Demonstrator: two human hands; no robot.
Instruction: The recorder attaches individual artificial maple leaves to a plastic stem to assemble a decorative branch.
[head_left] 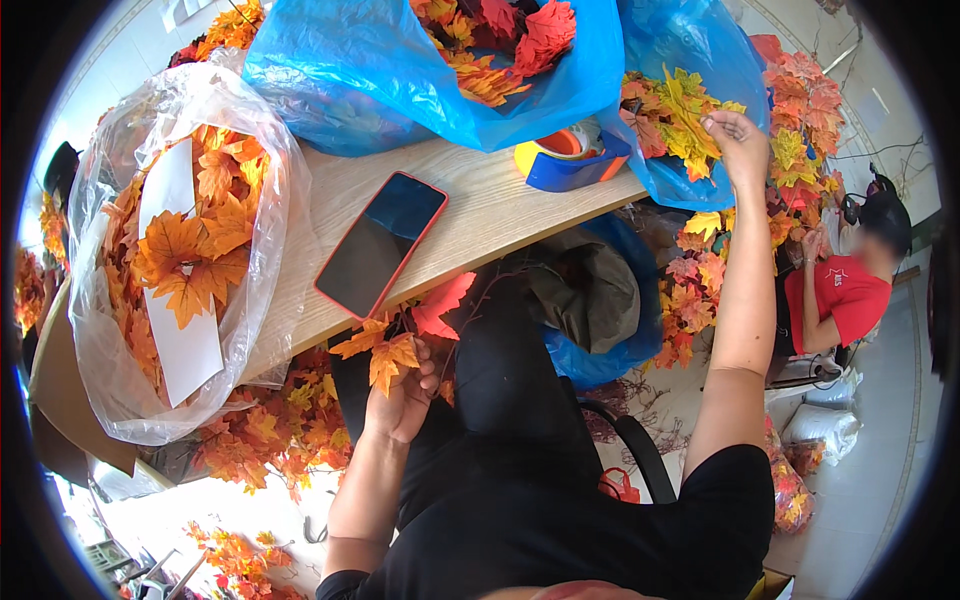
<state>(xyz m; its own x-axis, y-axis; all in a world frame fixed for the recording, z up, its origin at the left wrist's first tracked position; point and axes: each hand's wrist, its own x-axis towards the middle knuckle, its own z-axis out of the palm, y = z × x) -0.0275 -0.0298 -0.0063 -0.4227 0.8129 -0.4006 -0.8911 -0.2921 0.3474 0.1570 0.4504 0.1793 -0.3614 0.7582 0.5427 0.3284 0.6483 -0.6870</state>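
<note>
My left hand [404, 398], over my lap at the table's front edge, is closed on an artificial maple leaf spray [395, 362]. Orange leaves and a red one stick up from its thin stem. My right hand [742, 148] is stretched out to the far right. Its thumb and fingers pinch the edge of yellow artificial maple leaves [682, 112] at the mouth of a blue plastic bag [700, 40]. How far these leaves extend into the bag is hidden.
On the wooden table [455, 205] lie a red-cased phone [382, 245] and a blue-yellow tape dispenser [572, 165]. A clear bag [95, 330] of orange leaves stands left; another blue bag [330, 60] is at the back. A co-worker in a red shirt [845, 300] sits at right.
</note>
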